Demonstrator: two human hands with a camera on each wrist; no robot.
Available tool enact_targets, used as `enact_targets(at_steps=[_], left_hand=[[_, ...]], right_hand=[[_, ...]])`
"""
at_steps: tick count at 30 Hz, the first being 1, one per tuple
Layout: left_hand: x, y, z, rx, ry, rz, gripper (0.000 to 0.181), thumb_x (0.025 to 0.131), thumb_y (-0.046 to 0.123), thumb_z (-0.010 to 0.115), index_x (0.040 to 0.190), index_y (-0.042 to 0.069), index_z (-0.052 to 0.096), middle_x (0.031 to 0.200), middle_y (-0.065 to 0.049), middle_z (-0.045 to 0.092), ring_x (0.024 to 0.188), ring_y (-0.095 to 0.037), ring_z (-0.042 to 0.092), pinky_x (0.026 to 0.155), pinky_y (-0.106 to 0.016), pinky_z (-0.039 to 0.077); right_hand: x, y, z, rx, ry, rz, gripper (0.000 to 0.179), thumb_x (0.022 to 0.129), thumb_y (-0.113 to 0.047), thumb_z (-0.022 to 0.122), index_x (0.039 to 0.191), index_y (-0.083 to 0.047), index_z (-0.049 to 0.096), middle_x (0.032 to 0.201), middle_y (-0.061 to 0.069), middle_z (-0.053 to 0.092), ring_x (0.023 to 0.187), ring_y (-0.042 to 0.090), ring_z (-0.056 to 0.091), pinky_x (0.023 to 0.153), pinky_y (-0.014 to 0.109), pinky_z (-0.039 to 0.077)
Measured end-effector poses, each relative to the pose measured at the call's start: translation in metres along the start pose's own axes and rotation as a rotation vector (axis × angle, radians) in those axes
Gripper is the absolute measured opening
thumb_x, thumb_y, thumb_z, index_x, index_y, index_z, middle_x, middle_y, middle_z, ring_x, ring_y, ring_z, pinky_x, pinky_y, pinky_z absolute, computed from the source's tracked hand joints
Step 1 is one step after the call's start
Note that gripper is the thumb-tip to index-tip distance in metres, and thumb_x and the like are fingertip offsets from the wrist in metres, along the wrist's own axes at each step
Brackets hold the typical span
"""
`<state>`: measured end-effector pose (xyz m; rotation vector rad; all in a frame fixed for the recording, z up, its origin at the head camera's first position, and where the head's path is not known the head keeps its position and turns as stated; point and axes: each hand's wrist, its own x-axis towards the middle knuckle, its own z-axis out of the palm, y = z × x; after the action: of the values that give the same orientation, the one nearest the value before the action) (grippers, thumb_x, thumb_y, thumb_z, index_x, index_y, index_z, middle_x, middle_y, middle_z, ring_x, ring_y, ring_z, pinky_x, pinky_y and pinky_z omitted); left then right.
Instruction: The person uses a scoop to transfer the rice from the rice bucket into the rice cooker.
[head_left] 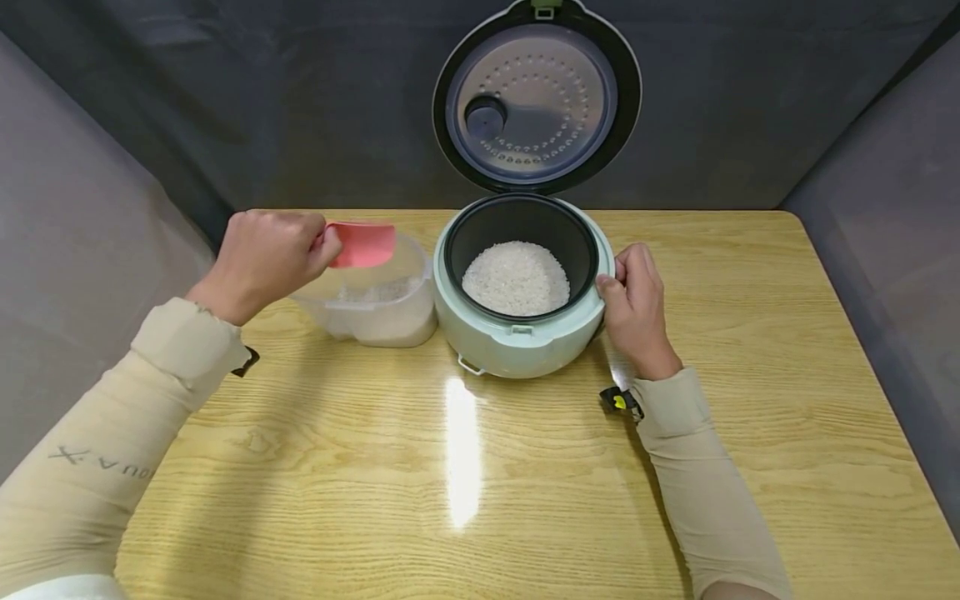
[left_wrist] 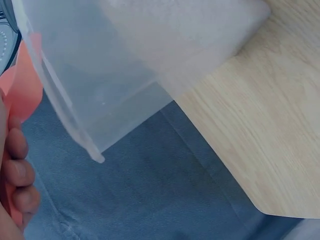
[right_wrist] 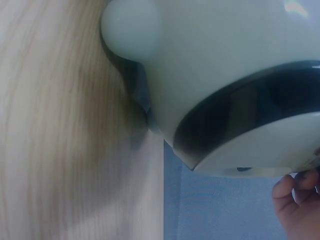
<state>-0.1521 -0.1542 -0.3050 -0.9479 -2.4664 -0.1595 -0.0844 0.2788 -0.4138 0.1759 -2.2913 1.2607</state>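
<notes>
My left hand (head_left: 272,254) grips the handle of a pink scoop (head_left: 365,245) above the rim of a clear plastic container (head_left: 401,321) with rice in the bottom. In the left wrist view, the fingers curl round the scoop's handle, and its bowl (left_wrist: 29,82) is beside the container's wall. A mint-green rice cooker (head_left: 517,354) stands right of the container, its lid (head_left: 536,100) raised. White rice (head_left: 516,279) is heaped in its dark inner pot (head_left: 480,229). With thumb near the rim, my right hand (head_left: 637,308) holds the cooker's right side; the right wrist view shows its fingertips at the cooker's edge.
Everything stands on a light wooden table (head_left: 360,500), whose back edge runs just behind the container and cooker. A dark cloth wall (head_left: 337,108) rises behind the table, and grey panels (head_left: 82,158) flank it.
</notes>
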Motion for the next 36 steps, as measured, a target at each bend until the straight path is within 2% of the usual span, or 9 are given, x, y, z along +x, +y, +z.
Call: enact_targets(at_steps=[6, 12, 17, 23, 26, 33, 36], left_hand=[[-0.006, -0.001, 0.002, 0.018, -0.035, 0.018, 0.038, 0.091, 0.012, 0.046, 0.054, 0.011, 0.041, 0.049, -0.002, 0.032, 0.043, -0.016, 0.024, 0.045, -0.031, 0.018], [-0.006, -0.001, 0.007, 0.043, -0.083, 0.038, 0.039, 0.093, 0.013, 0.049, 0.055, 0.012, 0.041, 0.049, -0.001, 0.032, 0.043, -0.015, 0.025, 0.045, -0.03, 0.018], [-0.005, 0.001, 0.014, 0.056, -0.174, 0.046, 0.039, 0.093, 0.013, 0.051, 0.056, 0.011, 0.041, 0.05, 0.001, 0.031, 0.045, -0.015, 0.025, 0.045, -0.03, 0.018], [-0.002, 0.003, 0.02, 0.06, -0.28, 0.021, 0.038, 0.096, 0.015, 0.053, 0.059, 0.01, 0.047, 0.049, -0.002, 0.039, 0.044, -0.017, 0.031, 0.043, -0.032, 0.025], [0.0, 0.003, 0.02, 0.058, -0.323, 0.015, 0.039, 0.096, 0.015, 0.052, 0.058, 0.01, 0.047, 0.05, -0.001, 0.038, 0.045, -0.018, 0.032, 0.044, -0.032, 0.027], [0.01, 0.005, 0.016, 0.062, -0.562, -0.016, 0.038, 0.095, 0.013, 0.051, 0.057, 0.012, 0.051, 0.053, 0.001, 0.036, 0.052, -0.018, 0.034, 0.048, -0.035, 0.032], [0.014, 0.006, 0.016, 0.074, -0.638, -0.021, 0.038, 0.095, 0.014, 0.051, 0.058, 0.012, 0.053, 0.054, 0.0, 0.038, 0.053, -0.018, 0.034, 0.049, -0.035, 0.033]], right_hand=[[0.0, 0.0, 0.0, 0.0, -0.003, -0.003, 0.019, 0.082, -0.019, 0.045, 0.083, -0.001, 0.038, 0.082, 0.007, 0.034, 0.076, 0.011, 0.032, 0.072, 0.027, 0.025], [0.0, 0.0, -0.002, 0.006, 0.003, 0.002, 0.018, 0.082, -0.017, 0.045, 0.082, 0.0, 0.038, 0.083, 0.004, 0.034, 0.077, 0.013, 0.033, 0.073, 0.027, 0.026], [0.0, 0.001, -0.001, 0.01, -0.012, 0.002, 0.017, 0.082, -0.016, 0.046, 0.083, 0.0, 0.038, 0.083, 0.004, 0.034, 0.078, 0.015, 0.034, 0.073, 0.028, 0.027], [-0.001, 0.001, -0.001, 0.002, -0.017, 0.002, 0.018, 0.082, -0.015, 0.046, 0.083, 0.0, 0.038, 0.084, 0.003, 0.034, 0.079, 0.016, 0.035, 0.073, 0.028, 0.027], [0.0, 0.001, -0.002, 0.0, -0.01, 0.001, 0.018, 0.082, -0.016, 0.046, 0.083, 0.0, 0.038, 0.084, 0.003, 0.034, 0.078, 0.016, 0.035, 0.073, 0.028, 0.027], [0.0, 0.001, -0.001, 0.001, -0.004, 0.001, 0.019, 0.081, -0.016, 0.047, 0.083, 0.0, 0.038, 0.084, 0.0, 0.033, 0.079, 0.018, 0.035, 0.073, 0.028, 0.027], [0.0, 0.001, 0.0, 0.005, 0.001, -0.003, 0.019, 0.081, -0.017, 0.047, 0.082, 0.0, 0.038, 0.084, 0.0, 0.034, 0.079, 0.019, 0.036, 0.073, 0.027, 0.027]])
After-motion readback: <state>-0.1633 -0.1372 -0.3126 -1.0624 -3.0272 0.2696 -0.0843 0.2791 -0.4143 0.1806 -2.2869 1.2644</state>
